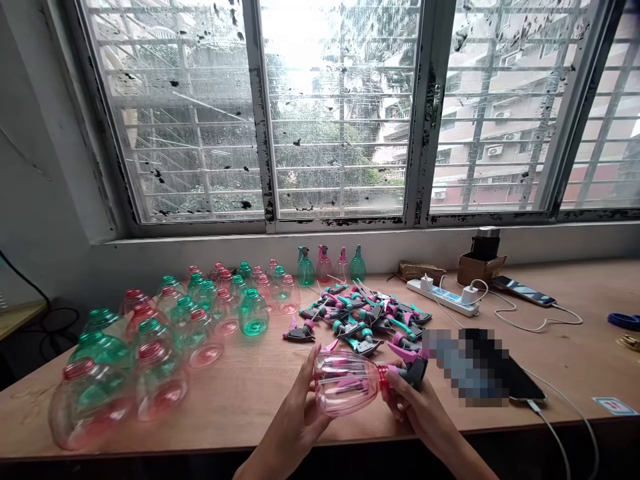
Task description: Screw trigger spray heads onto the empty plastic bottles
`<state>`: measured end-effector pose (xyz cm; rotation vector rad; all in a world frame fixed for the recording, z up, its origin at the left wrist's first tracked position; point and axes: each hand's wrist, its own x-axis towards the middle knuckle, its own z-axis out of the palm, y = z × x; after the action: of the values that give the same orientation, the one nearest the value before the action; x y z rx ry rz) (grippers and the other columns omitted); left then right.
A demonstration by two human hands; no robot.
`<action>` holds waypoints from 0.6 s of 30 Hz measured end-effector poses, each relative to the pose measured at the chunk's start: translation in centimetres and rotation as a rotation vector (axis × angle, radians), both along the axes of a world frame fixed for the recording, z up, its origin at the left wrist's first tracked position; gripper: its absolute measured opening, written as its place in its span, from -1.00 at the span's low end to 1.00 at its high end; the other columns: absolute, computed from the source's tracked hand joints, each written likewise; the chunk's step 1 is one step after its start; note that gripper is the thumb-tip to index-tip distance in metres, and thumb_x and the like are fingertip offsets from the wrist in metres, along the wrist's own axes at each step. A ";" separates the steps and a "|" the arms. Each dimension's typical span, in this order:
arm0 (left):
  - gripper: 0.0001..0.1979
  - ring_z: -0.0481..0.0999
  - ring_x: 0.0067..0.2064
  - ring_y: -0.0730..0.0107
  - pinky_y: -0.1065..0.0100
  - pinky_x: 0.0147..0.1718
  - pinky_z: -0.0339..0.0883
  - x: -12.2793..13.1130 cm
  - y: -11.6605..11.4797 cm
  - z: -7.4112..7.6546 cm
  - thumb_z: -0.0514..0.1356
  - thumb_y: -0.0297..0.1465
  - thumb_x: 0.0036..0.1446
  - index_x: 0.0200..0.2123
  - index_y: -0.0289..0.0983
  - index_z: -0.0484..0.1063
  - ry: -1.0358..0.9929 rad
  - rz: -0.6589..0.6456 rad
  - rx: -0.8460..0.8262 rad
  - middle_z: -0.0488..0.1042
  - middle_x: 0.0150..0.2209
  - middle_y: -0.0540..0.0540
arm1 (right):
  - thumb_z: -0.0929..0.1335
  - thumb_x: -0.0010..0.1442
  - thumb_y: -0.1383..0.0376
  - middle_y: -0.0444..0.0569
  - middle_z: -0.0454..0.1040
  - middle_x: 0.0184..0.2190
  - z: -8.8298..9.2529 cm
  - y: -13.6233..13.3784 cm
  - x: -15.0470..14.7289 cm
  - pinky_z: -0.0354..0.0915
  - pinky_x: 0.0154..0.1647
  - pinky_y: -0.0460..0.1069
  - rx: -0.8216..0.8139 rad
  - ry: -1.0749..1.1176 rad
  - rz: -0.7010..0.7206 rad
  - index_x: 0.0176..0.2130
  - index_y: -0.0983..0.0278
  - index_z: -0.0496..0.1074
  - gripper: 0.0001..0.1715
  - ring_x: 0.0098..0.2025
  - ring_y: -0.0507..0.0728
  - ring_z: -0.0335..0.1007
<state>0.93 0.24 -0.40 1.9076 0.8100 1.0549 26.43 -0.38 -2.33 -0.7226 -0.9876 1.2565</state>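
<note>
Bottle (pixel 347 393): clear pink, held on its side over the near edge of the table (pixel 240 407), in front of the pile (pixel 367 313) of loose sprayers; base toward the left hand (pixel 301 408), neck toward the right hand (pixel 420 408). Grip: left is wrapped about the base end, thumb on the upper side and fingers beneath; right has thumb and fingers closed where the sprayer (pixel 414 371), dark grey and pink, meets the neck. How far the sprayer is seated cannot be told, the fingers cover part of the joint. A pale line runs lengthwise through the body, possibly the dip tube. Handling, judged from looks: no liquid visible inside, wall see-through and apparently thin plastic, so likely very light, somewhat springy, and apt to dent under a hard squeeze rather than shatter. Surface is glossy and rounded; would expect it to slip or spin if pinched with the fingertips alone. Best hold: broad wrap on the wide lower body, moderate pressure, as left has it. Sprayer looks stiffer; its collar should take a firm turning grip, whereas the trigger probably gives and is a poor handle. Tube likely bends easily; keep sideways load off it.
</note>
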 end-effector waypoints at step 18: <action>-0.04 0.22 0.39 -0.08 0.03 0.30 0.24 -0.5 -0.4 0.8 0.27 -0.06 0.26 0.49 0.02 -0.30 -0.045 -0.092 -0.107 -0.02 0.50 -0.21 | 0.53 0.17 0.01 -0.13 0.48 -0.58 -0.4 0.3 0.1 0.06 -0.65 -0.14 0.004 0.014 -0.022 -0.35 0.27 0.42 -0.57 -0.64 -0.04 0.19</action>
<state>0.40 -0.16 0.36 1.8066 0.7320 0.9760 26.50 -0.05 -2.75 -0.7184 -0.9683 1.2385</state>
